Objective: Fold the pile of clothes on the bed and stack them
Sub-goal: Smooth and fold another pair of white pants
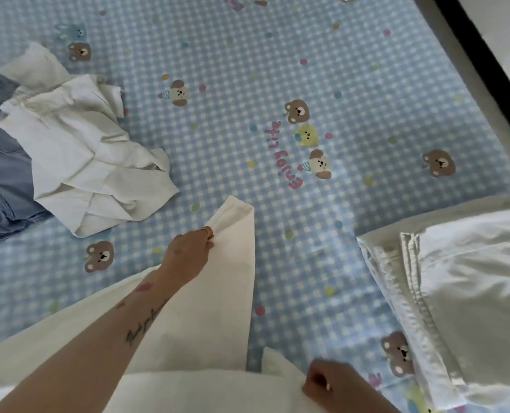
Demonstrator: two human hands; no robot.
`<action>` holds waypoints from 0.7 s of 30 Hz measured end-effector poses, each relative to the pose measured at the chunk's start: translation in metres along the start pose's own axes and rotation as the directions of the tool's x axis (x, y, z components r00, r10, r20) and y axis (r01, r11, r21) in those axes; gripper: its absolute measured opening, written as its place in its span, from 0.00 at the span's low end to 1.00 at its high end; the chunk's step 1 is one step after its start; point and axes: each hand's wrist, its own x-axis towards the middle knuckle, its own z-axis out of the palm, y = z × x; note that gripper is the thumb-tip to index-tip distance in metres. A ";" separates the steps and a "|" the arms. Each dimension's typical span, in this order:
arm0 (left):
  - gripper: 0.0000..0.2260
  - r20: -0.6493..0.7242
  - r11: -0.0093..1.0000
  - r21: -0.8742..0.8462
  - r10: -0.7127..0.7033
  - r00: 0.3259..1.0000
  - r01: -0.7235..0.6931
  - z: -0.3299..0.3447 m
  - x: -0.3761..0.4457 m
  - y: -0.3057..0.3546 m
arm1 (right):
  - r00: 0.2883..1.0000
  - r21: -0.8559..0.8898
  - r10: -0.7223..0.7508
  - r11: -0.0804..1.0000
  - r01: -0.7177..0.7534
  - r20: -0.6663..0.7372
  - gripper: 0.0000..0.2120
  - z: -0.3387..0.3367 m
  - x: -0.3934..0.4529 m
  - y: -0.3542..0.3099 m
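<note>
Blue gingham bedsheet (247,70) with little bears fills most of the frame, and that's our working surface. Lower centre, we've got a cream garment (215,308) spread across the sheet, one long narrow part, a sleeve or a leg, we can't tell which, running up toward mid-frame. Our left hand (188,251) has its fingers curled onto that part near its far end, pinching the fabric along the edge. Down at the bottom edge, our right hand (325,383) is curled on the garment's near corner, gripping a fold of cloth.

We'd call this fabric light and soft but with some body. It lies flat, holds a clean edge at the cuff, and shows hardly a wrinkle. It won't slip from a pinch, and nothing about it is fragile. It will sag if lifted from one point, so hems, seams and corners are the places to take hold, two hands well apart, just as they are now.

Upper left, the rest of the pile waits: a crumpled white shirt (83,150) lying partly over blue denim (3,174), which looks heavier and stiffer. On the right sits white folded bedding (456,293), glossy and probably slick. No folded stack shows yet, so we judge the job is early.
</note>
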 end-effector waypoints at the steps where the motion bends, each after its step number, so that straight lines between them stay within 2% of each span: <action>1: 0.10 0.006 1.000 -0.021 0.001 1.000 -0.001 0.001 0.000 0.000 | 0.992 0.046 0.059 0.997 -0.054 -0.108 0.06 -0.002 0.014 0.002; 3: 0.11 0.036 0.996 -0.091 -0.007 0.999 0.011 0.000 0.003 0.004 | 0.923 0.089 0.027 0.996 0.007 -0.384 0.06 -0.006 0.055 0.005; 4: 0.11 0.064 0.990 -0.137 -0.018 0.998 0.026 -0.002 0.003 0.008 | 0.880 0.106 -0.016 0.992 0.075 -0.476 0.06 -0.012 0.078 -0.003; 5: 0.10 0.087 0.984 -0.177 -0.021 0.996 0.036 -0.004 0.004 0.010 | 0.846 0.099 -0.061 0.986 0.133 -0.530 0.07 -0.021 0.103 -0.013; 7: 0.07 0.122 0.969 -0.243 -0.002 0.992 0.032 -0.010 0.002 0.012 | 0.817 0.071 -0.161 0.969 0.239 -0.554 0.18 -0.048 0.148 -0.034; 9: 0.03 0.154 0.954 -0.300 0.055 0.987 -0.007 -0.020 -0.010 0.007 | 0.822 -0.015 -0.304 0.941 0.339 -0.481 0.29 -0.078 0.184 -0.054; 11: 0.05 0.181 0.940 -0.339 0.116 0.977 -0.049 -0.035 -0.025 -0.002 | 0.854 -0.081 -0.408 0.911 0.404 -0.323 0.39 -0.104 0.211 -0.072; 13: 0.07 0.218 0.920 -0.387 0.156 0.963 -0.061 -0.053 -0.039 -0.011 | 0.872 -0.061 -0.467 0.884 0.463 -0.145 0.39 -0.119 0.231 -0.084; 16: 0.07 0.277 0.883 -0.468 0.175 0.945 -0.026 -0.075 -0.051 -0.020 | 0.884 0.257 -0.467 0.858 0.446 0.027 0.29 -0.122 0.244 -0.094; 19: 0.08 0.319 0.836 -0.547 0.150 0.936 0.052 -0.088 -0.059 -0.023 | 0.924 0.558 -0.373 0.785 0.268 0.082 0.24 -0.101 0.244 -0.105; 21: 0.10 0.326 0.800 -0.588 0.103 0.940 0.116 -0.095 -0.067 -0.022 | 0.926 0.639 -0.338 0.753 0.158 0.169 0.21 -0.077 0.242 -0.111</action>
